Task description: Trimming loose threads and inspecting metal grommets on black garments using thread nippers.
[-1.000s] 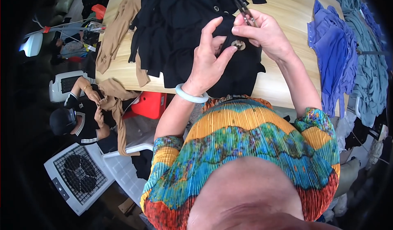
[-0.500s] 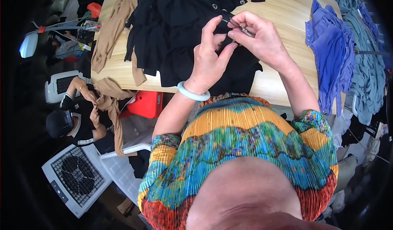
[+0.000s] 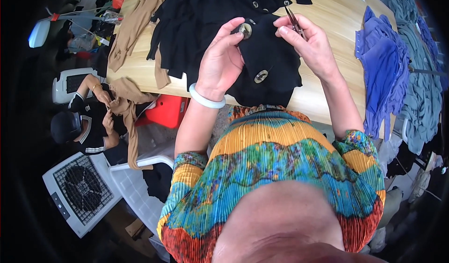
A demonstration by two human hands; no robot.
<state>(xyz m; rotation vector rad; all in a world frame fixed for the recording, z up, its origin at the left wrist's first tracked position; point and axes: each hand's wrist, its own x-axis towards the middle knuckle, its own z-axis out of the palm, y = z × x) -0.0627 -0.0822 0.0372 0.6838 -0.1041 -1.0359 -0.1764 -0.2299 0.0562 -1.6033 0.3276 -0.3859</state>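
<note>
A black garment (image 3: 269, 43) with large round grey-brown buttons lies across the table in front of me. The thumb and forefinger of my left hand (image 3: 217, 64), which wears a pale bangle, pinch the edge of one button (image 3: 245, 31). Another button (image 3: 261, 76) shows lower on the cloth. My right hand (image 3: 312, 50) holds small dark thread snips (image 3: 293, 19), blades pointing up and away from me. Its thumb and forefinger are close together over the cloth's right edge; any thread between them is too fine to make out.
The pale wooden table (image 3: 327, 17) carries a tan garment (image 3: 135, 24) at left and purple garments (image 3: 381, 62) at right. Grey-green clothes (image 3: 409, 33) hang beyond. At left a seated person (image 3: 89, 118) handles tan knitwear by a red stool (image 3: 169, 112) and a fan unit (image 3: 82, 188).
My hands have drawn apart; the left has moved left and now pinches a button. The snips have turned from lying across the right fingers to pointing upward. A lower button has come into sight.
</note>
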